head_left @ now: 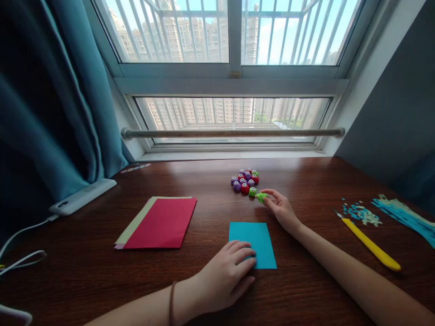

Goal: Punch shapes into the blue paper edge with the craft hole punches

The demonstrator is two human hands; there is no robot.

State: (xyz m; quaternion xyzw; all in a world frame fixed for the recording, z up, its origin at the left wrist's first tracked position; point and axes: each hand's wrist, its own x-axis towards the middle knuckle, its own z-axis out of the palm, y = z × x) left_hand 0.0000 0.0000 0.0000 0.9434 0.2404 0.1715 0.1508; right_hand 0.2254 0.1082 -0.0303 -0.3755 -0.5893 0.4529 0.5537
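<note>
My left hand (228, 274) lies palm down on a square sheet of light-blue paper (263, 249), its fingers stretched out over the left part of the sheet. Between the thumb and fingers of my right hand (279, 207) is a small bright-green folded-paper piece (261, 197), low over the table. Just beyond it is a cluster of small round pieces with whitish tops: purple ones (237, 186), red ones (245, 189) and green ones (252, 192). Their exact kind is too small to tell.
On the left lies a stack of coloured paper (163, 224), red on top. A yellow-handled craft knife (370, 244) rests at the right, near blue and pale paper bits (362, 213) and blue strips (404, 219). A white power strip (83, 197) stands by the curtain.
</note>
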